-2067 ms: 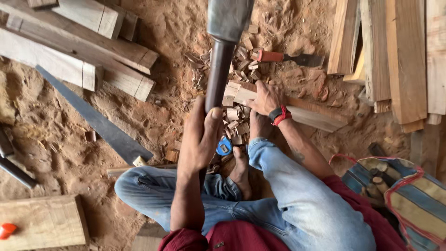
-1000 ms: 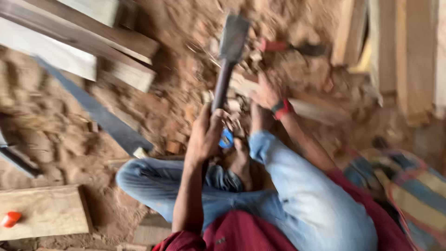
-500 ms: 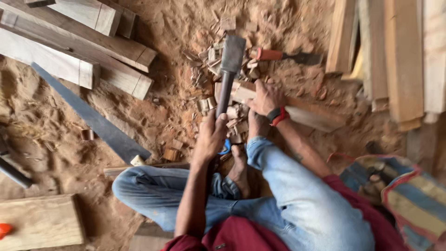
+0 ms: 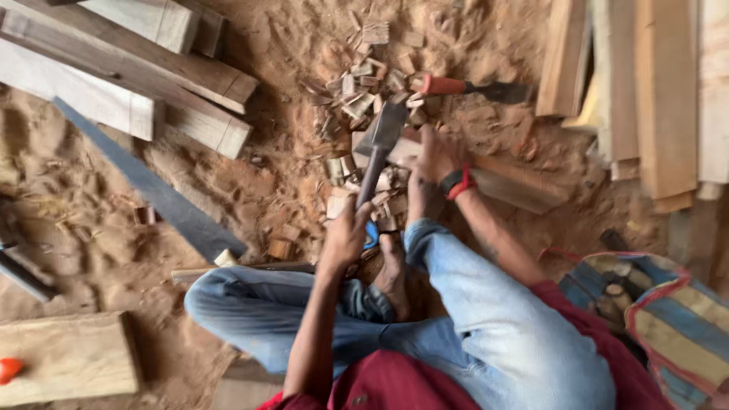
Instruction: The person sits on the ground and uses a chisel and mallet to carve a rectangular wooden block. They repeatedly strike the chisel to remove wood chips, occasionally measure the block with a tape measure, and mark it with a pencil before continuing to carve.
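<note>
My left hand [image 4: 345, 237] is shut around the dark handle of a hatchet [image 4: 382, 130]. Its metal head rests down against the near end of a wooden piece [image 4: 505, 181] lying on the sawdust. My right hand [image 4: 431, 156], with a red and black band at the wrist, grips that wooden piece just right of the hatchet head. I sit on the ground in blue jeans, one bare foot [image 4: 392, 269] tucked under the hands. Several small wood chips [image 4: 357, 83] lie scattered around the spot.
A red-handled chisel [image 4: 465, 86] lies beyond the hands. A long saw blade [image 4: 156, 193] lies on the left. Planks are stacked at upper left [image 4: 129, 68] and along the right [image 4: 661, 91]. A striped bag [image 4: 672, 323] sits at lower right, a wooden block [image 4: 68, 357] at lower left.
The hatchet was raised high toward the camera, then swung down; its head now sits low on the wooden piece. My right hand has stayed on the wood.
</note>
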`<state>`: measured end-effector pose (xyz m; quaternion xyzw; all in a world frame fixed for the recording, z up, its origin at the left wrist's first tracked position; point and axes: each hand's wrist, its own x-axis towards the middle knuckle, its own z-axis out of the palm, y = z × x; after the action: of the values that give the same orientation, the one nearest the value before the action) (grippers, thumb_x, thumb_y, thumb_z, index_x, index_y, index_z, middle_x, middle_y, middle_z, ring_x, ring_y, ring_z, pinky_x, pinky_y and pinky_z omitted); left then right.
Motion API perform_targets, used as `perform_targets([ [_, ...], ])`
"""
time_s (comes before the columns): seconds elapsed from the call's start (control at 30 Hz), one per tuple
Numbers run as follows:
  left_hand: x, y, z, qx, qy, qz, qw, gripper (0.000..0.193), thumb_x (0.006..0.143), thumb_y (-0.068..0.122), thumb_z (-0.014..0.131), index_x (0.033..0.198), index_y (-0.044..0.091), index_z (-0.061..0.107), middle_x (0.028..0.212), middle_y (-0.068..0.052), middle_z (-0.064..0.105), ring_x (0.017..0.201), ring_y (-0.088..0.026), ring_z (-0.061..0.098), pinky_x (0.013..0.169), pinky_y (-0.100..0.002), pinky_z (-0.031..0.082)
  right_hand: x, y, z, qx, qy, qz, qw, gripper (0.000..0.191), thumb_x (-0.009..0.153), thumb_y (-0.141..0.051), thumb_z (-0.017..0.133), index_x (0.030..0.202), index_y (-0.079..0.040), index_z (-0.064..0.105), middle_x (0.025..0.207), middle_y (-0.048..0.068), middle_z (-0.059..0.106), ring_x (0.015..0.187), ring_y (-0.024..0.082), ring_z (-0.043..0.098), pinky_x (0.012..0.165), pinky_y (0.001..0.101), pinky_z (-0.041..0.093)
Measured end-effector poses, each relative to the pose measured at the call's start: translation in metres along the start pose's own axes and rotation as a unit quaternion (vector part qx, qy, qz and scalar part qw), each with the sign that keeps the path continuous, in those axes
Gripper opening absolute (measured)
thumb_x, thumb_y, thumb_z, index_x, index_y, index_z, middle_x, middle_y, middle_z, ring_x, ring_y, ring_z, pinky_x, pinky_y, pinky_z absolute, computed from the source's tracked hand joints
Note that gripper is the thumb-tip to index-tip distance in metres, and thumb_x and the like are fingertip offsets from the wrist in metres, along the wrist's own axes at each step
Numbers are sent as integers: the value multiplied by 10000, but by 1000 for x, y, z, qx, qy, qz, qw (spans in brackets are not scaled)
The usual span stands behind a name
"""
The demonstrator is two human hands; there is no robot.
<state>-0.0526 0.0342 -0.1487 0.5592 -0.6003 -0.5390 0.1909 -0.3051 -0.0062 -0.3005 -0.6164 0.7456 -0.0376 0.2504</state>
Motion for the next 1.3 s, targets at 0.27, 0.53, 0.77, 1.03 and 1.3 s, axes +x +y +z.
perform_targets([
  [0.27,-6,70,-54,-88,0,60,994,423,1093,423,437,1156,21,554,661,-52,597,542,-135,558,463,-308,445,-3,2,-8,-66,73,-44,994,574,680,-451,850,1055,-84,619,959,183,729,902,382,685,881,602,478],
  [0.53,4,4,-5,-59,-32,-40,997,464,1099,424,402,1275,6,502,759,-41,592,563,-122,552,445,-312,454,3,6,-4,-49,7,-2,999,638,750,-518,814,1134,-61,590,1002,189,710,940,362,672,842,556,506],
  [0.77,-1,32,-28,-59,-8,-6,998,461,1121,424,441,1306,7,509,762,-26,594,615,-104,585,497,-289,483,-5,5,-4,-70,108,-73,989,663,710,-511,846,1157,-88,600,1067,220,702,1035,444,632,978,666,420],
  [1.03,7,44,-29,-100,-21,33,994,459,1082,464,375,1207,49,525,651,6,564,499,-88,518,404,-275,410,-4,-2,-18,-39,-22,27,999,613,741,-483,819,1132,-68,593,1090,195,713,1032,387,674,902,564,513],
  [1.3,-1,15,-17,-71,-46,-61,995,408,1112,409,428,1106,45,613,679,-39,575,539,-115,525,429,-314,390,-6,0,-11,-33,53,-20,998,629,746,-499,851,1121,-56,610,1062,255,692,987,450,660,866,577,495],
])
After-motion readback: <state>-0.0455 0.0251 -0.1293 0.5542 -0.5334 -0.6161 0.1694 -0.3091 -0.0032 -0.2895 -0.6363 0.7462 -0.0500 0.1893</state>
